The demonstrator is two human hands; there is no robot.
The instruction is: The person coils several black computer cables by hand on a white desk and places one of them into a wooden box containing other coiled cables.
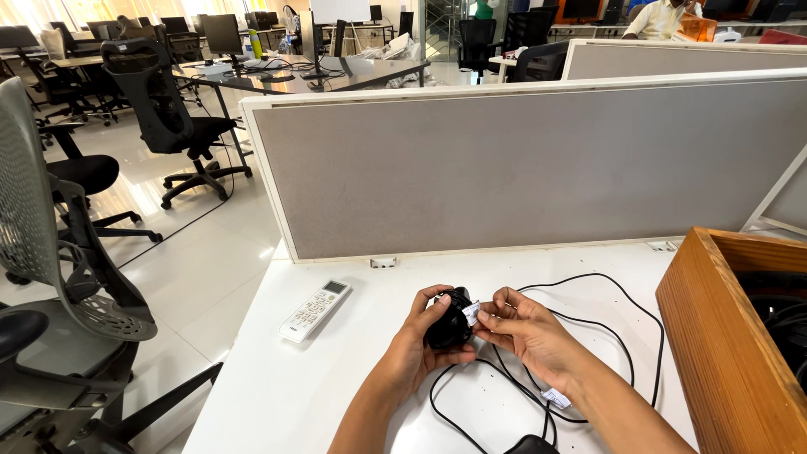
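Observation:
Over the white desk, my left hand grips a small black device, round and dark, with a white tag on it. My right hand pinches the device's right side at the tag. A black cable runs from the device in loops across the desk to the right and back toward me. A second white tag sits on the cable below my right wrist. A black object lies at the bottom edge, partly cut off.
A white remote control lies left of my hands. A wooden box holding dark cables stands at the right. A grey partition backs the desk. Office chairs and desks fill the room at left; a person sits far back.

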